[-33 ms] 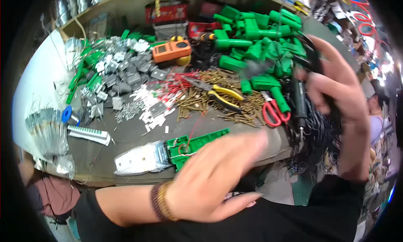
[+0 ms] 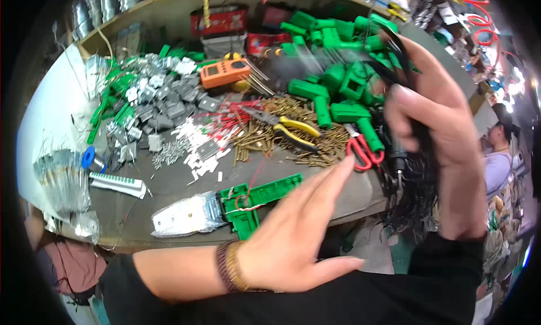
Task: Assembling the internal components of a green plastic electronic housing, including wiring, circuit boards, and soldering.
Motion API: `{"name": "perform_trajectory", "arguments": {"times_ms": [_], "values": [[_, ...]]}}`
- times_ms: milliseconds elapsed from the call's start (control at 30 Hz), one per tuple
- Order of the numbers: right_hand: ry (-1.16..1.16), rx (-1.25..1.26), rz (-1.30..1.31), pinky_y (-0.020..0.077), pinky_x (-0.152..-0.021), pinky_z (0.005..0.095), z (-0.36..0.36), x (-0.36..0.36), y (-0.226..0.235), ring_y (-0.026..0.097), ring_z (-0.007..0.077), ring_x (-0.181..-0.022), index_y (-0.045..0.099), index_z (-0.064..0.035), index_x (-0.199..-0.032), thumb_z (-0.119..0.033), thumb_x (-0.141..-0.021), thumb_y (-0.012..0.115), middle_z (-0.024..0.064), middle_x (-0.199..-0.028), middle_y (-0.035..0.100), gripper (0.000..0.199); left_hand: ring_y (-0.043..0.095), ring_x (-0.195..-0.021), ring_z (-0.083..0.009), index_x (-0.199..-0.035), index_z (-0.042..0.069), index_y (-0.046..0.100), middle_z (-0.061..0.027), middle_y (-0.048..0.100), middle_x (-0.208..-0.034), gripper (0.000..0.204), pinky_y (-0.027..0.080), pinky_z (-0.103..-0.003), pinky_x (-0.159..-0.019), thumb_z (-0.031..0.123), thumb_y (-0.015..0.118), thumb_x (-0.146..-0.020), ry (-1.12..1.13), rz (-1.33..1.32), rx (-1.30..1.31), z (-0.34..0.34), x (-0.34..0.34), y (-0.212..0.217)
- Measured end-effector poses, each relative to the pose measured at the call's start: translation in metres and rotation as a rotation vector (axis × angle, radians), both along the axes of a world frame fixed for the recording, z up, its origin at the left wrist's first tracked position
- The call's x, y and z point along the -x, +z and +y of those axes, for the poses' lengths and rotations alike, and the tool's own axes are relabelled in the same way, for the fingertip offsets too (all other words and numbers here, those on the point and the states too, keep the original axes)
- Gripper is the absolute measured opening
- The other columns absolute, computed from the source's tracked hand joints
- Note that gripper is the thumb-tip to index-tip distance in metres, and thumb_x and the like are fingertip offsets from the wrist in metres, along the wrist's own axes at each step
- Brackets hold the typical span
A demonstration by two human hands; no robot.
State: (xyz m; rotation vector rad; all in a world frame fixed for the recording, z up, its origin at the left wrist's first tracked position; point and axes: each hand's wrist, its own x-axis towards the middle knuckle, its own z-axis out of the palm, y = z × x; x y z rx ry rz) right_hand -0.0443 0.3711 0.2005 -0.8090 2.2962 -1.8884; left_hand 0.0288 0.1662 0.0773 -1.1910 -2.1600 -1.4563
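My left hand [image 2: 287,235] hovers open, fingers stretched out, over the front edge of the workbench [image 2: 169,173]. It has a beaded bracelet on the wrist. Just left of it lies a flat green plastic part [image 2: 265,194] with a thin red wire. Its fingertips point toward red-handled scissors [image 2: 363,150]. My right hand [image 2: 439,122] is raised at the bench's right end, closed around a bundle of black cables [image 2: 414,195] that hangs down past the edge.
Yellow-handled pliers [image 2: 293,127] lie on a heap of brass pins [image 2: 259,136]. Behind are green plug housings [image 2: 338,71], an orange meter [image 2: 224,72], grey metal parts [image 2: 163,105] and red boxes [image 2: 217,20]. A clear packet [image 2: 180,217] and white strip [image 2: 118,183] lie in front. Another person [image 2: 499,150] sits far right.
My left hand's fingers have reached slightly farther toward the scissors. My right hand keeps its hold on the black cables in about the same place.
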Motion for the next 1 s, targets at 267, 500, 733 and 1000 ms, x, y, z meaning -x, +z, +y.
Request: {"name": "perform_trajectory", "arguments": {"times_ms": [267,500,733,1000], "values": [[-0.399,0.243,0.163,0.0436,-0.051,0.0191,0.057,0.087,-0.079,0.057,0.0067,-0.075,0.044,-0.0031,-0.139,-0.007,-0.098,0.058,0.0072,-0.109,0.063,0.043,0.060,-0.064,-0.0101,-0.137,0.010,0.051,-0.0027,0.060,-0.076,0.034,0.049,-0.028,-0.060,0.019,0.051,-0.105,-0.358,-0.932,0.056,-0.022,-0.018,-0.018],[-0.181,-0.549,0.611,0.0413,-0.105,0.0473,0.012,0.006,-0.159,0.053,0.0379,-0.123,0.061,-0.0053,-0.130,-0.023,-0.084,0.075,0.0185,-0.132,0.059,0.052,0.063,-0.056,-0.0298,-0.085,0.007,0.055,-0.0069,0.062,-0.068,0.012,0.048,-0.041,-0.048,0.014,0.064,-0.089,0.164,-0.139,0.508,-0.033,-0.027,-0.032],[0.520,-0.599,0.248,0.0533,-0.067,0.0410,-0.037,-0.036,-0.158,0.066,0.0297,-0.078,0.063,-0.0061,-0.083,-0.026,-0.090,0.070,0.0087,-0.078,0.063,0.022,0.063,-0.062,-0.0195,-0.074,0.011,0.055,-0.0009,0.055,-0.064,0.015,0.052,-0.037,-0.058,0.019,0.068,-0.076,0.375,0.069,0.996,-0.034,-0.035,-0.003],[0.575,-0.139,-0.223,0.0545,-0.076,0.0321,-0.036,-0.009,-0.207,0.071,0.0210,-0.087,0.074,-0.0017,-0.095,-0.020,-0.086,0.078,0.0089,-0.091,0.074,0.021,0.067,-0.079,-0.0341,-0.089,0.008,0.073,-0.0141,0.068,-0.082,0.017,0.054,-0.045,-0.071,0.024,0.069,-0.084,0.555,0.011,0.669,-0.068,0.148,-0.046]]}}
